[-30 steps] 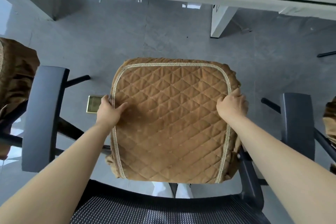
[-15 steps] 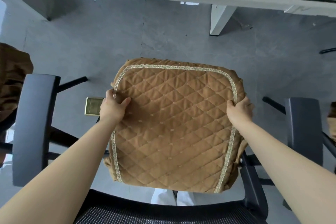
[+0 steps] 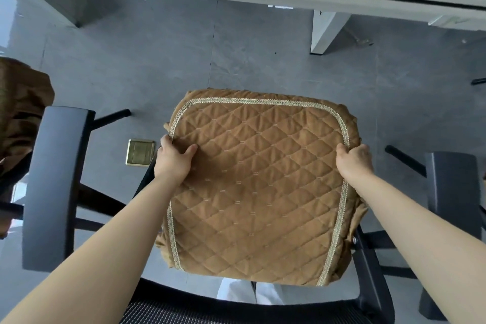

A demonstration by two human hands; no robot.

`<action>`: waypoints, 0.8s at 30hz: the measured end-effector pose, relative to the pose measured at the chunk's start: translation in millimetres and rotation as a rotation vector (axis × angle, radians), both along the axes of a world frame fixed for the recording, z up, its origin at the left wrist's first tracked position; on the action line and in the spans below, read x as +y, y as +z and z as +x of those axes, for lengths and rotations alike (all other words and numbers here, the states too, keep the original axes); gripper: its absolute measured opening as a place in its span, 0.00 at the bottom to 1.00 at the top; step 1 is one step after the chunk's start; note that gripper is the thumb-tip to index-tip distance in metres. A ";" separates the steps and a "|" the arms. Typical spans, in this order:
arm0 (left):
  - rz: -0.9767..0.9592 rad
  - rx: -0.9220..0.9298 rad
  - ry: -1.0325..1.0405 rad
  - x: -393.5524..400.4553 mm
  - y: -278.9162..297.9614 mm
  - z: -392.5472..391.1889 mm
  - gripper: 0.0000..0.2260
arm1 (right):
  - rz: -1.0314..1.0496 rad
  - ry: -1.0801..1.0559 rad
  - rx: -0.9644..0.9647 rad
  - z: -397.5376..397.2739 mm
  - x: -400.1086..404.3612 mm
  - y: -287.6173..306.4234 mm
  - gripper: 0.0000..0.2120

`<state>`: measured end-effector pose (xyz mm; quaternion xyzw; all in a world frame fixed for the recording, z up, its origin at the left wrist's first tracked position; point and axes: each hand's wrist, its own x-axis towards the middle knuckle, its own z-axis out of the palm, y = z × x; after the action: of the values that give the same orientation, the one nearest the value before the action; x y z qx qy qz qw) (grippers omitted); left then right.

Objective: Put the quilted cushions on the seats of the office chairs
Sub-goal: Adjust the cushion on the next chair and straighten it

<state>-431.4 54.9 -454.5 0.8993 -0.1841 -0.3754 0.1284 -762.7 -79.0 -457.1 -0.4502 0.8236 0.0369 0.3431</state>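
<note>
- While curled over the two side hems, gripping firmly: left hand (image 3: 172,159) with thumb lying on the quilted top and fingers tucked under the left edge; right hand (image 3: 355,159) wrapped round the right edge at the braid trim, knuckles uppermost.
- Held between them, spread flat and face up: quilted cushion (image 3: 259,187), brown, diamond-stitched, pale braid running round the top panel, skirt of looser fabric hanging at the sides and corners.
- Lying over the seat of the office chair (image 3: 368,265), between left armrest (image 3: 56,187) and right armrest (image 3: 453,192); whether resting fully on the seat or just above it, impossible to tell, the seat itself being hidden beneath.
- Judged light and soft: padded enough to keep a flat face, yet limp at the skirt, so likely to sag or fold if taken by one corner only.
- Best held as now, at opposite side edges near the middle, keeping the panel taut; skirt probably to be drawn down over the seat rim.
- Nearer the camera, mesh backrest (image 3: 236,313); beyond, grey floor (image 3: 157,60), a brass floor socket (image 3: 140,152), a white desk leg (image 3: 326,31).
- At far left, more brown fabric (image 3: 21,113), seemingly another cushion.
</note>
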 end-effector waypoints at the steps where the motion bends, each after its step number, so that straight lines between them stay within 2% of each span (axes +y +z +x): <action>1: -0.004 -0.012 -0.008 -0.8 0.3 -2.0 0.31 | 0.002 -0.001 0.008 1.9 -0.7 0.0 0.30; 8: 0.028 0.004 -0.102 -6.4 0.6 0.9 0.35 | -0.018 0.065 0.094 10.5 8.9 -0.1 0.31; 15: 0.033 0.015 -0.078 7.3 -0.1 0.0 0.34 | -0.050 0.200 0.104 13.6 21.4 5.1 0.36; 18: 0.058 -0.018 -0.092 10.1 -4.2 -0.8 0.38 | -0.137 0.442 0.202 21.3 21.0 17.3 0.36; 20: 0.067 -0.231 -0.239 11.1 -5.0 -11.4 0.37 | -0.255 0.706 0.224 40.2 26.6 28.5 0.35; 22: -0.069 -0.428 -0.598 11.5 -4.4 -28.6 0.33 | -0.268 0.969 0.123 63.0 34.5 32.7 0.32; 24: -0.167 -0.445 -0.945 14.0 -9.3 -45.7 0.30 | -0.212 1.223 0.050 77.4 43.9 23.6 0.31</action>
<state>-477.1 69.0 -463.8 0.7630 -0.6213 -0.1766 -0.0258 -685.3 -35.0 -433.5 -0.8712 0.4235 0.1552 0.1937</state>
